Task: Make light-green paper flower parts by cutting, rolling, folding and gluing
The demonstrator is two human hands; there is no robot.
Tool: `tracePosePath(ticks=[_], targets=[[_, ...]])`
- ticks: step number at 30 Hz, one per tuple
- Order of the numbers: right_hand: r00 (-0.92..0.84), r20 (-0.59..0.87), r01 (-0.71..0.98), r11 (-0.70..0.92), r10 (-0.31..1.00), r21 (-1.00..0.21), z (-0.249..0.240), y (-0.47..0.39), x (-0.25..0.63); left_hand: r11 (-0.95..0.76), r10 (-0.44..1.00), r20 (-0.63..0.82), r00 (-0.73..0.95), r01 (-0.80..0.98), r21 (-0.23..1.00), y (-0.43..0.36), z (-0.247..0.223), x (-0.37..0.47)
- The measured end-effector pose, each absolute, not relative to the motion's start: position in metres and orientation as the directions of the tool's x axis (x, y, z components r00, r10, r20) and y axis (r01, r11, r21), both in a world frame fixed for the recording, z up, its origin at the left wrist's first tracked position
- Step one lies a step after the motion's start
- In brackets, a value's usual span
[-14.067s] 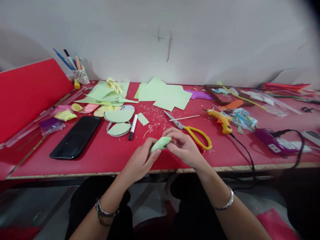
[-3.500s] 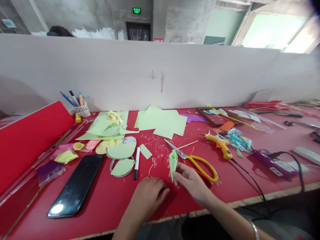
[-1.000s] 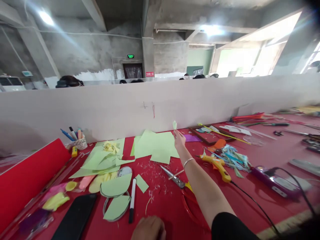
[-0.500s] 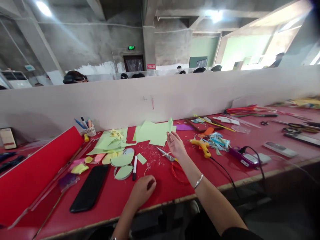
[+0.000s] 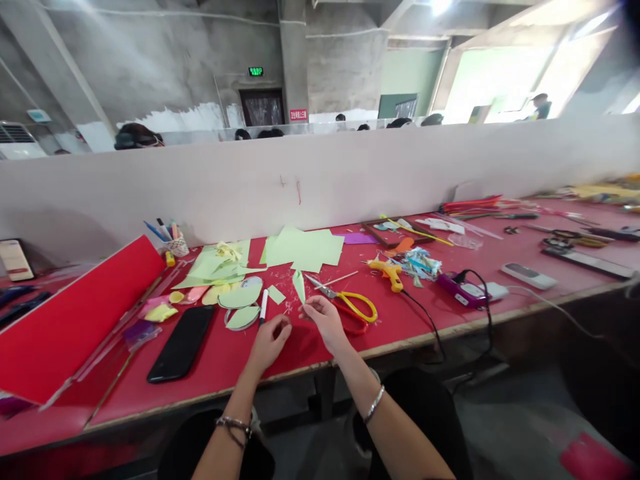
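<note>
My right hand (image 5: 324, 321) pinches the lower end of a narrow green paper leaf (image 5: 299, 287), which points away from me over the red table (image 5: 310, 343). Just to its left, my left hand (image 5: 271, 341) is closed, its thumb and forefinger together near a tiny strand; what it holds, if anything, is too small to tell. Scissors with yellow handles (image 5: 357, 305) lie right of my right hand, over a red-handled pair. A marker (image 5: 263, 305) and round green paper pieces (image 5: 241, 295) are left of the leaf.
Green sheets (image 5: 305, 248) lie toward the white partition (image 5: 225, 193). A yellow glue gun (image 5: 387, 272) and a purple device (image 5: 461, 291) are on the right. At left are a black phone (image 5: 181, 345), a pen cup (image 5: 177, 245) and a leaning red board (image 5: 85, 320).
My right hand has come back toward me and to the left, bringing the green leaf down beside my left hand. My left hand has moved slightly left and up in view. The camera view has shifted.
</note>
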State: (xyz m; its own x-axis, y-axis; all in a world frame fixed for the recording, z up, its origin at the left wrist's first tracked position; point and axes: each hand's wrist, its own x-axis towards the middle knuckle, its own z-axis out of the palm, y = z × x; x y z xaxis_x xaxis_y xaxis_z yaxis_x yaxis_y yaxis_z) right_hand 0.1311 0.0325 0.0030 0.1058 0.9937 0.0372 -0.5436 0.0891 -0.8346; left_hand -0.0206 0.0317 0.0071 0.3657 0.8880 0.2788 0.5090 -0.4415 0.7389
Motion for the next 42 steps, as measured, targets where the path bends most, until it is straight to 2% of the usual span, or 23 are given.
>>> tracePosePath(ticks=[9, 26, 42], targets=[[0.177, 0.058, -0.47, 0.136, 0.983, -0.872, -0.002, 0.021, 0.145, -0.448, 0.888, 0.315, 0.334, 0.481, 0.754, 0.033, 0.005, -0.022], [0.241, -0.069, -0.745, 0.139, 0.968, -0.652, -0.011, 0.021, 0.152, -0.446, 0.89, 0.303, 0.34, 0.517, 0.73, 0.032, 0.004, -0.019], [0.259, -0.101, -0.775, 0.144, 0.961, -0.616, -0.01, 0.02, 0.154, -0.461, 0.875, 0.296, 0.383, 0.476, 0.748, 0.033, 0.004, -0.02]])
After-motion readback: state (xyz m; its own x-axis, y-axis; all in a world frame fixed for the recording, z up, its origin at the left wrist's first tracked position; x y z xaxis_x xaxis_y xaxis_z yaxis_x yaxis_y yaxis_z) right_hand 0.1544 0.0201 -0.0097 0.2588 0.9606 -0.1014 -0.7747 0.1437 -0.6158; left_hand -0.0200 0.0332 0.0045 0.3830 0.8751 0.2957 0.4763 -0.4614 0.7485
